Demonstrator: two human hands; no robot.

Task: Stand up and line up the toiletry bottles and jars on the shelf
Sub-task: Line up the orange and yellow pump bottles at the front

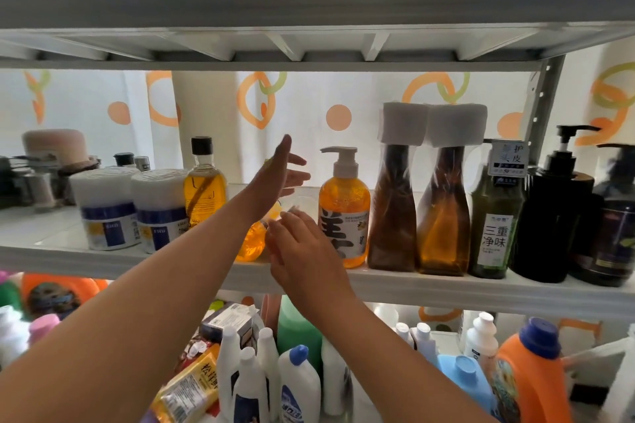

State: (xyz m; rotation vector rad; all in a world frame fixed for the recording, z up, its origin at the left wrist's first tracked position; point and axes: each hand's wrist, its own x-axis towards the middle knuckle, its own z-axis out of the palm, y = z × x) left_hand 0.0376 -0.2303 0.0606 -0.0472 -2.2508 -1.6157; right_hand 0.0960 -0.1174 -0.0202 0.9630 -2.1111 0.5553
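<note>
The small orange bottle (252, 242) sits at the front edge of the middle shelf (446, 288), between the yellow oil bottle (205, 187) and the orange pump bottle (344, 216). It is partly hidden behind the left forearm, and whether it stands upright or tilts cannot be determined.

The right hand (302, 251) is just beside the bottle on its right. Its fingers (280, 228) are loosely extended toward the bottle and hold nothing; contact appears likely but is not confirmed.

The left hand (282, 171) is raised above the bottle with its fingers straight and spread wide, gripping nothing.

Materials:
- Small orange bottle: translucent plastic, rounded body.
- Orange pump bottle: translucent, white pump, printed label.
- Yellow oil bottle: clear, black cap.
- Two white jars (132, 213): cylindrical, with blue-banded labels.
- Two amber bottles (419, 213): waisted, film-wrapped, with white foam blocks over the tops.
</note>
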